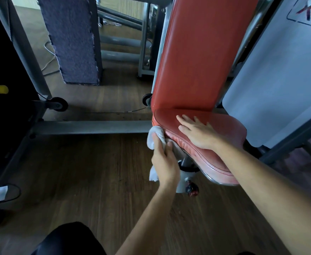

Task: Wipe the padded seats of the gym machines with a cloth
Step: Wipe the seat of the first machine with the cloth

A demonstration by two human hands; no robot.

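A red padded seat (224,129) sits below a tall red back pad (202,57) on a gym machine. My left hand (164,159) grips a white cloth (155,137) and presses it against the seat's left front edge; a tail of the cloth hangs below the hand. My right hand (197,131) lies flat on top of the seat with its fingers spread, holding nothing.
Under the seat are a grey post and a red-black knob (192,189). A grey frame bar (88,127) runs left along the wooden floor. A purple carpeted pad (71,39) stands behind, a white shroud (283,74) to the right, dark equipment with a small wheel (58,104) to the left.
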